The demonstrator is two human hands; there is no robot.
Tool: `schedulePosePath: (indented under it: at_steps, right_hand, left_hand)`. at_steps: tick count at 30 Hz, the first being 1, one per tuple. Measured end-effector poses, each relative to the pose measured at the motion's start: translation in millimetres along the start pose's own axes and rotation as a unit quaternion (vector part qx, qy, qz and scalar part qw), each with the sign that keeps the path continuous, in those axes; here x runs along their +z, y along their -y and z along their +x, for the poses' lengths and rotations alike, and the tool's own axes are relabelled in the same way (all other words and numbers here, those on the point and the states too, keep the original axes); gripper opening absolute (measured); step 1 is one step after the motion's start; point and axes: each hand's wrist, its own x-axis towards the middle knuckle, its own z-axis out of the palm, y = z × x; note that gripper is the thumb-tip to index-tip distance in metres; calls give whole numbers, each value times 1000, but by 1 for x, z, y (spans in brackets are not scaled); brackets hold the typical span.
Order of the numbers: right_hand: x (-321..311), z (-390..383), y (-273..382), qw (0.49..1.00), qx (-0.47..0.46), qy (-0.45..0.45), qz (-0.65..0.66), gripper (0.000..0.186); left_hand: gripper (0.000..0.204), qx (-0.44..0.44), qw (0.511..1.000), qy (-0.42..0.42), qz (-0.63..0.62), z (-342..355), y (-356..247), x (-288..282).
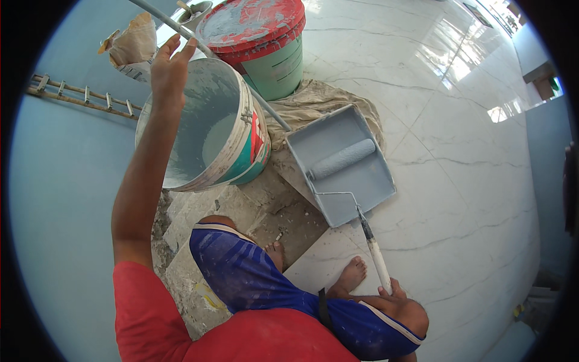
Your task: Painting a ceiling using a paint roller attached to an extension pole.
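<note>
Paint roller [342, 160] lies with its sleeve inside the grey tray [365, 186], its handle [377, 259] clamped in your right hand [393, 289], while your left hand [170, 71], fingers apart, is at the grey pole [155, 13] near the open bucket [244, 168], its grip indeterminable.

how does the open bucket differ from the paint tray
The open bucket is round and deep, while the paint tray is rectangular and shallow. The paint tray has a roller in it; none shows in the open bucket. Both are open-topped, with greyish paint inside.
</note>
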Motion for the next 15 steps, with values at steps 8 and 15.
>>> schedulePosePath:
  at_steps: [8, 15]
  right_hand:
    - [-21, -17, 36, 993, -117, 15, 12, 29]
    - [-25, -23, 50, 990, -95, 22, 103, 31]
  left_hand:
    - [46, 63, 988, 134, -38, -94, -47, -32]
    - [44, -114, 849, 514, -51, -267, -51, 10]
